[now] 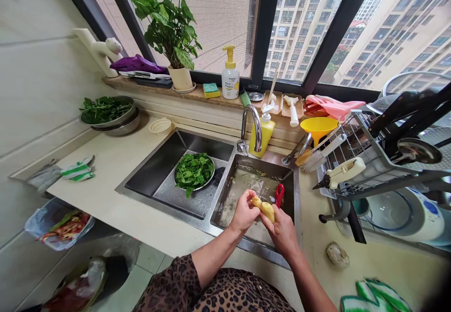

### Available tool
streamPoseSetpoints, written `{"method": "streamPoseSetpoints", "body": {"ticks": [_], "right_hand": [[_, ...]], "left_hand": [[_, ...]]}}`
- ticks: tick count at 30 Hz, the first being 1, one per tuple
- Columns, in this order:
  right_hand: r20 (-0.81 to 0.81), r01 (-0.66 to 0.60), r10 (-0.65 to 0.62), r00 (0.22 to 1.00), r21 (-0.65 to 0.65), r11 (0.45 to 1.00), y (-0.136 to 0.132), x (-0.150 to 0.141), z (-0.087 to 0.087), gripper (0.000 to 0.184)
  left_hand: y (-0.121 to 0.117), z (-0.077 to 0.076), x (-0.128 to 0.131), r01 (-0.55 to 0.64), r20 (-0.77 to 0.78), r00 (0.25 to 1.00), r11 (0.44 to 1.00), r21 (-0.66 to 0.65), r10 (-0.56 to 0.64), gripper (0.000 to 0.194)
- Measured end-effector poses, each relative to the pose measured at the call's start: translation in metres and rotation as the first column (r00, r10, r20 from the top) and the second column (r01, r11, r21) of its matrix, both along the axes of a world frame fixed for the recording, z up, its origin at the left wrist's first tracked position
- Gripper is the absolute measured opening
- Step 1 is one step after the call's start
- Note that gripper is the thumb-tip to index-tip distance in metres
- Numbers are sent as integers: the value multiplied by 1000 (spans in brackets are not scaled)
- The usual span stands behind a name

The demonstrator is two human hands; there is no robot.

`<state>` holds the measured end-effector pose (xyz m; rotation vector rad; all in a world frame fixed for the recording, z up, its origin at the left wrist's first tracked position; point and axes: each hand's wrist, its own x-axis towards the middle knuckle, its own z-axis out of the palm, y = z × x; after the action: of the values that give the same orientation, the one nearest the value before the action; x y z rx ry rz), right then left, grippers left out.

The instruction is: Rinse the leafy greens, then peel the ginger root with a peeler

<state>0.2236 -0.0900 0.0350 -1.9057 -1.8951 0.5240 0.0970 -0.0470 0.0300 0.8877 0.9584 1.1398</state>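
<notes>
Both of my hands hold a knobby, pale yellow piece of ginger over the right sink basin. My left hand pinches its left end between thumb and fingers. My right hand is closed around the lower right end. A red handle with a hole in its end sticks up just beyond my right fingers; whether my hand touches it, I cannot tell. Shallow water with small scraps lies in this basin. In the left basin stands a bowl full of green leaves.
The faucet arches behind the basins beside a yellow soap bottle. At right are a wire rack with utensils, a brown lump and a striped cloth. More greens fill a metal bowl at left; a waste bin hangs below.
</notes>
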Motion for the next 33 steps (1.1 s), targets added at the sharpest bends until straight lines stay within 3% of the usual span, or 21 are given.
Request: {"method": "streamPoseSetpoints", "body": {"ticks": [5, 9, 15, 18, 21, 25, 29, 33], "right_hand": [[-47, -41, 42, 998, 31, 999, 1, 0, 4, 36], [61, -46, 41, 997, 79, 996, -1, -2, 7, 34], [230, -50, 6, 973, 186, 981, -1, 2, 0, 32], [273, -74, 2, 962, 251, 965, -1, 7, -4, 29], [279, -107, 14, 960, 320, 941, -1, 9, -7, 26], [277, -137, 27, 961, 386, 912, -1, 9, -7, 23], [297, -139, 19, 955, 391, 910, -1, 10, -10, 25], [303, -42, -90, 949, 403, 914, -2, 10, -16, 29]], "left_hand": [[-1, 5, -5, 36, 45, 998, 999, 13, -36, 24], [-1, 9, -8, 22, 20, 1000, 1000, 14, -22, 21], [-1, 2, -8, 47, 61, 997, 999, 2, -47, 32], [-2, 2, -13, 138, 105, 985, 990, 27, -140, 36], [-2, 5, -20, 203, 66, 976, 977, 69, -208, 27], [-1, 8, -22, 192, 9, 981, 978, 83, -193, 19], [-2, 6, -18, 169, 32, 985, 982, 82, -172, 26], [-4, 0, -15, 151, 138, 979, 988, -11, -148, 50]]}}
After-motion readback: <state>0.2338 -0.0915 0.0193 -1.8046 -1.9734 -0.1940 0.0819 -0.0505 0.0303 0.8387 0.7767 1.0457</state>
